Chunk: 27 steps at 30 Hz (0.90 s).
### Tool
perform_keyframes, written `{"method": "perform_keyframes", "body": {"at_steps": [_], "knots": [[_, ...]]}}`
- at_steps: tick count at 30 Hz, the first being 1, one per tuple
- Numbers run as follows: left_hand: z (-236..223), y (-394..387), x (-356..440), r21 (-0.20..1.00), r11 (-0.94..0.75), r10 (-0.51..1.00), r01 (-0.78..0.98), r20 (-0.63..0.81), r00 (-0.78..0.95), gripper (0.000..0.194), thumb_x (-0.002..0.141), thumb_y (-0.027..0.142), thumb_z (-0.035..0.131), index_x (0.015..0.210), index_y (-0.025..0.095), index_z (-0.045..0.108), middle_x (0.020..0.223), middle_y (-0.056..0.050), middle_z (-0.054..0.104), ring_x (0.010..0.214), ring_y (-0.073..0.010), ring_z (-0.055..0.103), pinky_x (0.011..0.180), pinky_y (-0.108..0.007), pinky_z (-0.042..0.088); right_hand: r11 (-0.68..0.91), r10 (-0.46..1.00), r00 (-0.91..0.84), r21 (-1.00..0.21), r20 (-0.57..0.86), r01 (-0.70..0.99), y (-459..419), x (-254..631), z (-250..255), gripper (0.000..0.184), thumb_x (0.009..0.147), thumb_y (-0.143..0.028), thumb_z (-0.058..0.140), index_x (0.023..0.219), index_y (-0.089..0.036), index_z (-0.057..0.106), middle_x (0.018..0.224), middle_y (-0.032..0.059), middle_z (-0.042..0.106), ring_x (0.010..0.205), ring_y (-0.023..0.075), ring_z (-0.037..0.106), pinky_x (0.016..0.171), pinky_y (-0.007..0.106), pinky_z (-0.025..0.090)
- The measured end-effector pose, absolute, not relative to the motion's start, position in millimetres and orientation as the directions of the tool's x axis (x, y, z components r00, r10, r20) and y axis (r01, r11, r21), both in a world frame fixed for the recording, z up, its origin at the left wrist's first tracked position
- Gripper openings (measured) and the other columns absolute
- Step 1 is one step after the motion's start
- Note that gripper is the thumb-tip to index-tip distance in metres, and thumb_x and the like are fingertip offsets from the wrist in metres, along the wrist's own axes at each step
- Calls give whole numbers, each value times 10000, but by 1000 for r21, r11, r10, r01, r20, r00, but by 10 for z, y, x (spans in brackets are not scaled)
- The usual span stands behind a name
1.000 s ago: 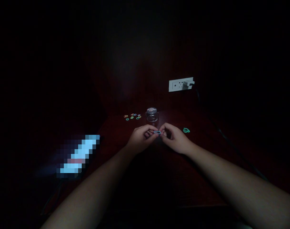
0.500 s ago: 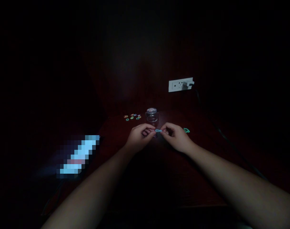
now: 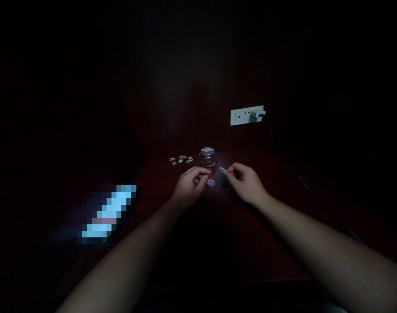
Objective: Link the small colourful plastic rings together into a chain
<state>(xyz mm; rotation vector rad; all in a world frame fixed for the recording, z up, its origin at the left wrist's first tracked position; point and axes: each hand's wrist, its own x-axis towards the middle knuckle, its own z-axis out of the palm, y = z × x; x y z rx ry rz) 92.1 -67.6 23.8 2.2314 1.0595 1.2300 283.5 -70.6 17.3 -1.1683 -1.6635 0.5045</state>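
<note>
A light-blue hair tie [image 3: 223,170] is pinched between the thumb and fingertips of my right hand [image 3: 247,183], raised just right of the jar. My left hand [image 3: 190,184] holds nothing; a gap shows between its thumb and fingers. Beside its thumb, a small bunch of purple hair ties [image 3: 211,183] lies on the table. Some black hair ties [image 3: 225,183] rest under my right hand, partly hidden and hard to see in the dark. Behind both hands stands a clear lidded jar [image 3: 208,158].
Several small coloured hair ties [image 3: 181,160] are scattered on the dark red table [image 3: 266,261], left of the jar. A lit, blurred-out screen [image 3: 108,213] lies at the left. On the back wall a socket [image 3: 247,115] holds a plug, whose cable [image 3: 311,189] runs down the right side.
My left hand has let go of the light-blue hair tie, and my right hand has drawn it away and up. The purple bunch shows more; the green ties are now hidden by my right hand.
</note>
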Motion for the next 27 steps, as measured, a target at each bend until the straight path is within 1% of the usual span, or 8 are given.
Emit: {"method": "perform_keyframes", "body": {"at_steps": [4, 6, 8, 10, 15, 18, 24, 27], "knots": [[211, -652, 915, 666, -616, 787, 420, 541, 297, 216, 839, 260, 449, 968, 150, 582, 907, -68, 622, 651, -108, 580, 595, -227, 485, 395, 869, 75, -778, 489, 490, -570, 2971, 157, 215, 750, -369, 529, 679, -167, 517, 606, 5, 527, 516, 106, 443, 486, 228, 338], [208, -647, 918, 675, -608, 793, 418, 535, 291, 210, 839, 265, 450, 958, 150, 581, 891, -65, 623, 633, -105, 577, 583, -226, 485, 347, 887, 75, -766, 455, 541, -525, 3013, 140, 190, 748, -346, 520, 683, -167, 527, 590, -2, 530, 511, 106, 446, 488, 226, 332], [207, -644, 921, 682, -604, 797, 413, 529, 291, 209, 839, 266, 449, 956, 150, 577, 889, -65, 624, 630, -104, 578, 575, -224, 485, 331, 907, 21, -743, 420, 581, -516, 3017, 127, 175, 740, -324, 521, 677, -162, 548, 611, 5, 553, 538, 110, 469, 513, 228, 345], [208, -642, 923, 675, -610, 792, 414, 535, 294, 205, 832, 262, 459, 955, 148, 578, 896, -68, 623, 652, -107, 582, 577, -219, 484, 344, 921, -54, -738, 386, 581, -543, 2987, 123, 174, 736, -314, 521, 688, -155, 571, 642, 14, 574, 568, 115, 489, 536, 229, 358], [220, -669, 936, 606, -652, 757, 456, 556, 344, 214, 775, 232, 540, 964, 156, 607, 884, -58, 617, 709, -106, 569, 597, -200, 467, 456, 888, -295, -754, 351, 473, -673, 2864, 135, 194, 740, -322, 528, 737, -141, 598, 626, 2, 552, 558, 102, 469, 528, 216, 354], [221, -686, 950, 602, -658, 753, 452, 528, 392, 227, 766, 237, 552, 969, 159, 615, 863, -47, 630, 702, -99, 563, 604, -196, 461, 482, 861, -395, -761, 319, 435, -715, 2820, 131, 221, 746, -344, 530, 725, -133, 595, 602, -9, 523, 549, 94, 443, 517, 211, 340], [201, -680, 963, 634, -627, 776, 453, 464, 426, 202, 771, 249, 548, 929, 153, 629, 817, -38, 667, 671, -98, 580, 580, -195, 459, 480, 853, -423, -780, 307, 401, -718, 2806, 134, 278, 745, -392, 530, 750, -123, 602, 604, -7, 516, 549, 91, 424, 521, 215, 337], [213, -688, 963, 648, -620, 782, 442, 467, 413, 189, 768, 240, 551, 914, 151, 630, 813, -39, 671, 667, -97, 587, 581, -191, 464, 455, 863, -424, -789, 275, 413, -721, 2807, 138, 294, 738, -413, 528, 711, -126, 580, 584, -15, 501, 528, 84, 410, 501, 210, 322]]}}
